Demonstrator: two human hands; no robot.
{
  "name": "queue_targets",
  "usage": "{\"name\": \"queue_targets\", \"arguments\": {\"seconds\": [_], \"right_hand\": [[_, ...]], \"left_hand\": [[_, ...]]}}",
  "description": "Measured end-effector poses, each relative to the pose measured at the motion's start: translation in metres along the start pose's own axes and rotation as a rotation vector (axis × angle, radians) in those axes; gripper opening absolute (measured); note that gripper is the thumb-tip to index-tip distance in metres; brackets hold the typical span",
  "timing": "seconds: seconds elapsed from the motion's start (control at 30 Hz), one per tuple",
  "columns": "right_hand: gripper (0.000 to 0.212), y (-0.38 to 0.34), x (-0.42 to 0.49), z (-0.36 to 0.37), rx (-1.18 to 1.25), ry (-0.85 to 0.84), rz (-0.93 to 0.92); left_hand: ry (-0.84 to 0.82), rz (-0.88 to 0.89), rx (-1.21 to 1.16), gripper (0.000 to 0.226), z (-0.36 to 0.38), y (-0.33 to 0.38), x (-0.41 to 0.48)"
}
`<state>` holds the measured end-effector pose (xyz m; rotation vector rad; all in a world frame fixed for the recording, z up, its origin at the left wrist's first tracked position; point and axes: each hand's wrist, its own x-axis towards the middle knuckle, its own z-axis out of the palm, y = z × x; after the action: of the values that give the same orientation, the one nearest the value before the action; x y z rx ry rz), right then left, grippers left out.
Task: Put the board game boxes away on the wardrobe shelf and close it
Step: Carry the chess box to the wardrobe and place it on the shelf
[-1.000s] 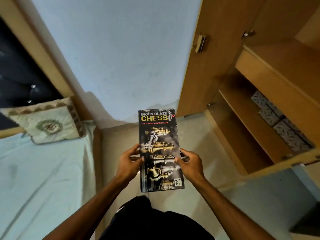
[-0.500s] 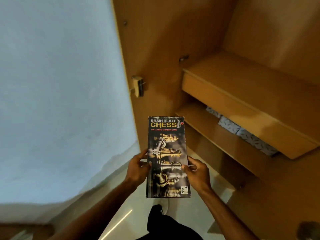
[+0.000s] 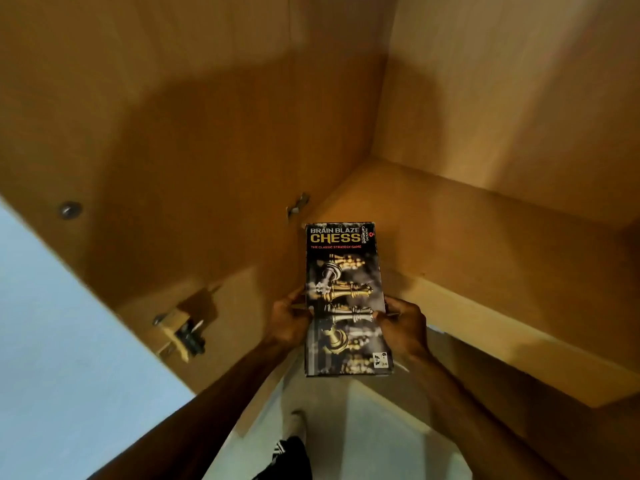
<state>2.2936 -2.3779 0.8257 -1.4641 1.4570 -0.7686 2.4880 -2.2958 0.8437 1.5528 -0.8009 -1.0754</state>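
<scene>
Chess box gripped by long edges, left hand and right hand, far end over wardrobe shelf lip. Best kept level, slid toward 1 o'clock, clear of hinge.

"BRAIN BLAZE CHESS, THE CLASSIC STRATEGY GAME" on box

Both hands grip the chess box (lid up) before the wardrobe shelf.

Both hands' grip closed, forward
</scene>
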Motion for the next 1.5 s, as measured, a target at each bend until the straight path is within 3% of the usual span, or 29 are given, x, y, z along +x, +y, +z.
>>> {"name": "queue_targets", "arguments": {"seconds": [0.1, 0.2, 0.33, 0.43, 0.5, 0.53, 0.6, 0.7, 0.8, 0.9, 1.03, 1.17, 1.4, 1.5], "right_hand": [[0.026, -0.022, 0.063, 0.006, -0.046, 0.053, -0.018], [0.024, -0.043, 0.123, 0.011, -0.090, 0.092, -0.021], [0.021, -0.064, 0.196, 0.018, -0.095, 0.170, 0.015], [0.020, -0.065, 0.235, 0.022, -0.068, 0.146, 0.026], [0.024, -0.061, 0.258, 0.024, -0.037, 0.092, 0.038], [0.028, -0.058, 0.263, 0.026, -0.022, 0.068, 0.024], [0.038, -0.054, 0.265, 0.027, -0.002, 0.033, -0.037], [0.042, -0.045, 0.277, 0.024, -0.052, -0.050, -0.149], [0.039, -0.043, 0.281, 0.022, -0.091, -0.205, -0.330], [0.050, -0.046, 0.292, 0.023, -0.424, -0.423, -0.522], [0.064, -0.049, 0.302, 0.032, -0.671, -0.551, -0.578], [0.071, -0.055, 0.311, 0.035, -0.653, -0.680, -0.534], [0.072, -0.054, 0.324, 0.038, -0.557, -0.706, -0.563], [0.060, -0.054, 0.308, 0.029, -0.412, -0.619, -0.607]], "left_hand": [[0.008, 0.036, -0.014, 0.045, 0.008, 0.016, 0.075], [-0.034, 0.023, 0.009, 0.049, 0.014, 0.039, 0.139], [-0.205, 0.038, 0.112, 0.078, 0.018, 0.057, 0.213], [-0.420, 0.019, 0.257, 0.104, 0.017, 0.060, 0.248], [-0.577, -0.007, 0.308, 0.105, 0.023, 0.054, 0.276], [-0.593, -0.070, 0.240, 0.095, 0.025, 0.053, 0.285], [-0.525, -0.113, 0.214, 0.075, 0.021, 0.053, 0.293], [-0.382, 0.227, 0.725, 0.055, 0.013, 0.054, 0.304], [-0.078, 0.506, 1.084, 0.047, 0.015, 0.046, 0.300], [0.067, 0.491, 1.124, 0.068, 0.034, 0.044, 0.291], [-0.035, 0.289, 1.235, 0.084, 0.045, 0.044, 0.289], [-0.034, 0.041, 1.221, 0.094, 0.055, 0.046, 0.298], [0.087, 0.019, 1.090, 0.087, 0.077, 0.076, 0.281], [0.232, -0.007, 0.884, 0.064, 0.083, 0.061, 0.257]]}}
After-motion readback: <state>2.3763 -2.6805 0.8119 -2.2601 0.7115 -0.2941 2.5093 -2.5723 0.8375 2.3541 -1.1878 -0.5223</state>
